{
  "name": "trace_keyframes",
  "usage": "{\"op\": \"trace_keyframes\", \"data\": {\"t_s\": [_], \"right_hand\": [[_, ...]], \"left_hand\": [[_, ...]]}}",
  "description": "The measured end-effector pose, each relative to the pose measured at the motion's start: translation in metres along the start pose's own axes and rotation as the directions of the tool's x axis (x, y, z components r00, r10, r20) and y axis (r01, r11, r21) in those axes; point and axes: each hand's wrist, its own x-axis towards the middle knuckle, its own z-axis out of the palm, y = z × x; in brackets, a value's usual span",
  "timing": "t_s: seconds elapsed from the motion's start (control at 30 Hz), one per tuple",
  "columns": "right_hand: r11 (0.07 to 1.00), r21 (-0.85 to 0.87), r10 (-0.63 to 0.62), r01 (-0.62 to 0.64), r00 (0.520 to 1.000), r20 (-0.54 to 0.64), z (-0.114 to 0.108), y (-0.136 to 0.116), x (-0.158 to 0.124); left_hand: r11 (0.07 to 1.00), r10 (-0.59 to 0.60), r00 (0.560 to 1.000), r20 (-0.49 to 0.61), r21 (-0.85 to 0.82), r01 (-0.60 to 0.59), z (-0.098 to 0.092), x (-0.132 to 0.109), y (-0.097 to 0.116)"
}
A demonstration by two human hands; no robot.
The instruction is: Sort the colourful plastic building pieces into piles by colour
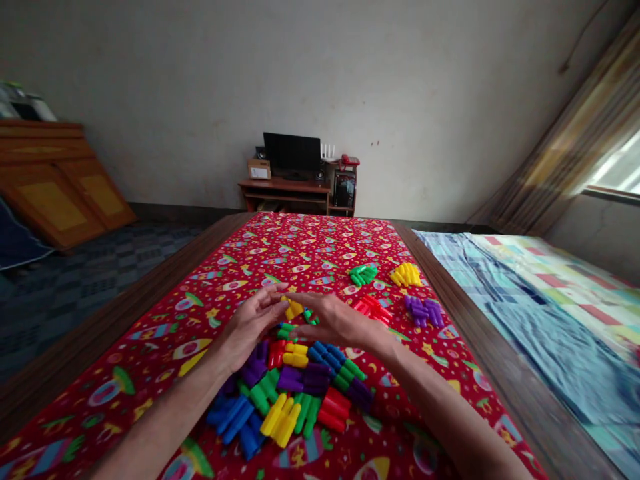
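Note:
My left hand [256,316] and my right hand [330,319] are at the far side of a mixed pile of plastic building blocks. Their fingers stretch toward each other, curved around a yellow block [294,309] and a small green block [311,317]. No firm grip shows on either hand. Nearer to me lie more blocks: a yellow one [281,419], a blue one [235,419], a red one [335,409] and a purple one [304,379]. Parts of the pile are hidden behind my fingers and left forearm.
Separate groups of green blocks [363,275], yellow blocks [406,274], red blocks [373,309] and purple blocks [424,311] lie to the right on the red patterned cloth [320,243]. Wooden edging [450,287] borders it. Beyond stands a desk with a monitor [292,156].

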Motion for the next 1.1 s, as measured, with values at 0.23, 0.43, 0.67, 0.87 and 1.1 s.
{"op": "trace_keyframes", "data": {"t_s": [0.23,0.43,0.67,0.87,1.1], "right_hand": [[0.980,-0.199,0.000,-0.031,0.988,-0.155,-0.003,0.016,-0.002],[0.771,-0.366,0.085,-0.521,0.654,-0.752,-0.068,0.104,-0.044],[0.383,-0.100,0.497,-0.918,0.297,-0.815,-0.099,0.135,-0.091],[0.282,-0.070,0.597,-0.957,0.232,-0.768,-0.096,0.129,-0.099],[0.401,-0.125,0.488,-0.907,0.328,-0.809,-0.104,0.108,-0.073]], "left_hand": [[0.986,0.077,0.994,0.073,0.144,-0.087,0.004,-0.001,-0.003],[0.526,0.436,0.865,0.248,0.709,-0.469,-0.030,0.024,-0.010],[0.323,0.315,0.904,0.288,0.863,-0.388,-0.058,0.042,-0.035],[0.353,0.256,0.931,0.261,0.871,-0.341,-0.059,0.041,-0.043],[0.409,0.191,0.952,0.237,0.863,-0.297,-0.054,0.041,-0.035]]}}
